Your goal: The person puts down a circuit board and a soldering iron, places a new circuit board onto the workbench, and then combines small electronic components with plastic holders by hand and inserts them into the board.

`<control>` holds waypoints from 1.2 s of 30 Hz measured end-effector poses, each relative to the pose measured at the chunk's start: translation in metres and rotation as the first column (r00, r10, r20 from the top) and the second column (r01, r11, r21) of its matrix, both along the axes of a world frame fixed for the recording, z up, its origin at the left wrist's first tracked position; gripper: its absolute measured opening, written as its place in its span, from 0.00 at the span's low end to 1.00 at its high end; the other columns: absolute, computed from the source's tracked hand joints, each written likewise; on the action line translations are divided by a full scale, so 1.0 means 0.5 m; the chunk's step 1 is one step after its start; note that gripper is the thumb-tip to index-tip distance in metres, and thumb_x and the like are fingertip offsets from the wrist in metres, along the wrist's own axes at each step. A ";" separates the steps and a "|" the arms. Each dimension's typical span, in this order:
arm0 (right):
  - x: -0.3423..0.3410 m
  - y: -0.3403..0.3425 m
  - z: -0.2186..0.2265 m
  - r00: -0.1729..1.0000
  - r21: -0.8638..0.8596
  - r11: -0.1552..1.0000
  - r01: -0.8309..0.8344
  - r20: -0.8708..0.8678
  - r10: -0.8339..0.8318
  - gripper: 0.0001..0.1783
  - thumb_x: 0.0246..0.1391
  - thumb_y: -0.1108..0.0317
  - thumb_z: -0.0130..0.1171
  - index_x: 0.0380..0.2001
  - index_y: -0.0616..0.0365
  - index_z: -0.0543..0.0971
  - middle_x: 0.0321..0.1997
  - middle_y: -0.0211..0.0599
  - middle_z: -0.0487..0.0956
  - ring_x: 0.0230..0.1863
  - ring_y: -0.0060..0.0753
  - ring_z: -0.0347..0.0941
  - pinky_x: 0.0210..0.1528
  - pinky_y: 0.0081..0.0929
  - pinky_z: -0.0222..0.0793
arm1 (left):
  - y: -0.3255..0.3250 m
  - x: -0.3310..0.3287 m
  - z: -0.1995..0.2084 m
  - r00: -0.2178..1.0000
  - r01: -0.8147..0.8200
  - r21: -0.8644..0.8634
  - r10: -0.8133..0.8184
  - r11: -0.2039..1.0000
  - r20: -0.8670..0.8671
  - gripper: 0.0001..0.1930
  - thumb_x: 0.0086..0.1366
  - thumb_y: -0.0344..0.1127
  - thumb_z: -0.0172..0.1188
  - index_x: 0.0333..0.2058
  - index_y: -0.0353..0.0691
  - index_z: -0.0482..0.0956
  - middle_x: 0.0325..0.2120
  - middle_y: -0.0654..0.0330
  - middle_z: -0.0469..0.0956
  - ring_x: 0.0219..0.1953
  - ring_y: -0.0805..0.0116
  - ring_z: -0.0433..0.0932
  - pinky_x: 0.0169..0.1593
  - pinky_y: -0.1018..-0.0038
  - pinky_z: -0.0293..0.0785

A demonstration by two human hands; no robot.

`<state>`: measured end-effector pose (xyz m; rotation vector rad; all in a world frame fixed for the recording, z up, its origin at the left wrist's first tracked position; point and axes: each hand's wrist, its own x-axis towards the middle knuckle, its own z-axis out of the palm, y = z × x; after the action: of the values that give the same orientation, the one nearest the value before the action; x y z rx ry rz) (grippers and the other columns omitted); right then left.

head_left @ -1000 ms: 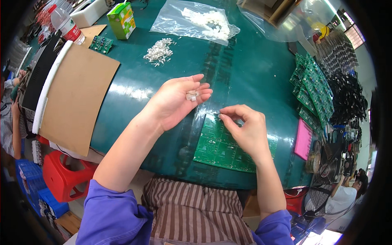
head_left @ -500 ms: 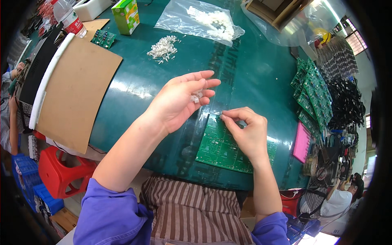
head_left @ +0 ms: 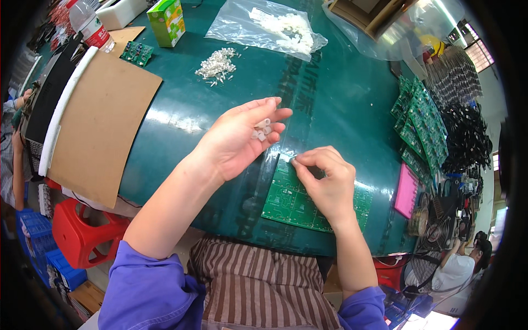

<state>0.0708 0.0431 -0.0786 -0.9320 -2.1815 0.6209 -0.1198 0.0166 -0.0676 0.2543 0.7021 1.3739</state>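
My left hand (head_left: 228,137) is cupped palm up above the table, fingers half curled around several small white plastic pieces (head_left: 262,131). My right hand (head_left: 330,184) has thumb and forefinger pinched together at the far left corner of a green circuit board (head_left: 289,202). Whatever sits between those fingertips is too small to make out. The board lies flat near the table's front edge, partly covered by my right hand. Beyond my left hand is a loose heap of small transparent and silvery parts (head_left: 216,66). A transparent plastic bag (head_left: 234,25) with more white pieces lies farther back.
Stacked green circuit boards (head_left: 419,124) and a pink pad (head_left: 407,190) are on the right, beside black cables (head_left: 466,135). A brown board (head_left: 104,121) covers the table's left part. Behind it stand a bottle (head_left: 94,27) and a green carton (head_left: 166,23). A red stool (head_left: 82,234) is below left.
The white pieces in my left palm have shifted and show more plainly, and its fingers have curled slightly. My right hand stays pinched at the same corner. The whole view has drifted slightly.
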 end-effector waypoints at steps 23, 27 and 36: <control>0.574 0.092 -0.030 0.342 0.653 0.474 0.591 0.330 -0.880 0.06 0.46 0.68 0.57 0.27 0.60 0.77 0.28 0.41 0.76 0.36 0.44 0.70 0.40 0.38 0.64 | -0.097 0.096 0.063 0.970 0.242 0.150 -0.244 0.959 -0.003 0.07 0.66 0.35 0.50 0.39 0.40 0.67 0.28 0.65 0.62 0.24 0.80 0.58 0.24 0.86 0.57; 0.565 0.104 -0.034 0.332 0.650 0.473 0.595 0.337 -0.881 0.05 0.46 0.68 0.56 0.26 0.57 0.76 0.28 0.39 0.76 0.36 0.43 0.70 0.38 0.37 0.63 | -0.120 0.142 0.052 0.984 0.176 0.062 -0.177 0.983 0.018 0.07 0.65 0.33 0.50 0.38 0.38 0.68 0.26 0.66 0.62 0.23 0.80 0.57 0.23 0.86 0.56; 0.547 0.095 -0.019 0.438 0.611 0.437 0.660 0.161 -0.885 0.03 0.51 0.72 0.52 0.29 0.58 0.73 0.29 0.41 0.75 0.34 0.44 0.71 0.37 0.37 0.64 | -0.114 0.218 0.023 0.937 0.305 -0.163 -0.264 0.938 0.229 0.12 0.65 0.33 0.51 0.44 0.33 0.70 0.32 0.63 0.71 0.24 0.80 0.62 0.23 0.84 0.57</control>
<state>0.3442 0.0906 -0.0880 -1.7869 -1.7436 -0.6716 -0.0111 -0.0403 -0.0559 0.0526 0.5974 1.0267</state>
